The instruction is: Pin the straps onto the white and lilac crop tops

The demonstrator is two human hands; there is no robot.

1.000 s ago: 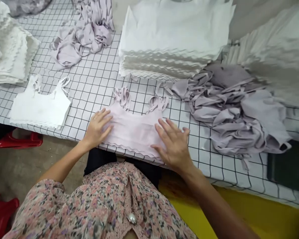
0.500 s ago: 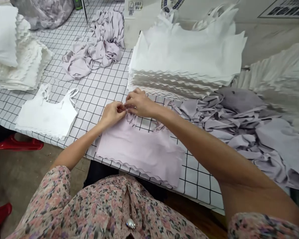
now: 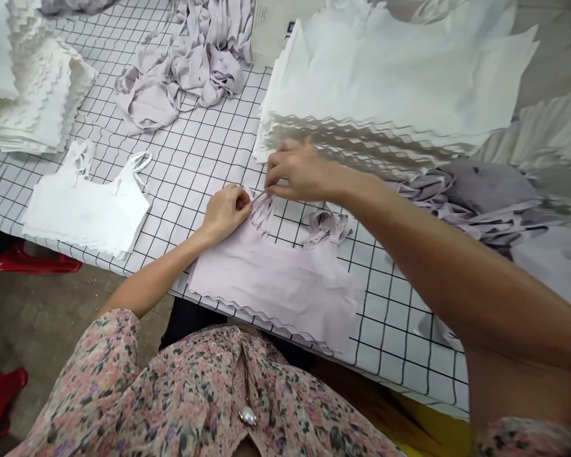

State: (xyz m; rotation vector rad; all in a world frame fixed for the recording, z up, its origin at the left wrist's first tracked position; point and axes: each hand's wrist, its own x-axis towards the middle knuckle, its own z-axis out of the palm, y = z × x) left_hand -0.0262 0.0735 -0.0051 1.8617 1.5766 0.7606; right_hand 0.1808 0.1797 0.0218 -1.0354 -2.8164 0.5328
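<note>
A pale lilac camisole top (image 3: 276, 279), seemingly several layers thick, lies flat at the table's front edge with its wavy hem toward me. My left hand (image 3: 226, 212) pinches its left shoulder strap between thumb and fingers. Just to the right, my right hand (image 3: 297, 171) is closed, slightly blurred, with the strap (image 3: 261, 202) drawn between both hands. The right strap (image 3: 328, 227) lies looped and loose on the cloth. What sits inside the fingertips is partly hidden.
White camisoles (image 3: 88, 203) lie at the left. A tall white garment stack (image 3: 385, 82) stands behind my right hand. Crumpled lilac garments (image 3: 147, 89) lie at the back, more (image 3: 485, 190) at the right. Another white pile (image 3: 38, 89) fills the far left. A red stool (image 3: 33, 257) is below the checked table (image 3: 400, 330).
My right hand has drawn a little away from the left, pulling the strap between them. My view has shifted, so the back of the table shows less. The left hand keeps its pinch.
</note>
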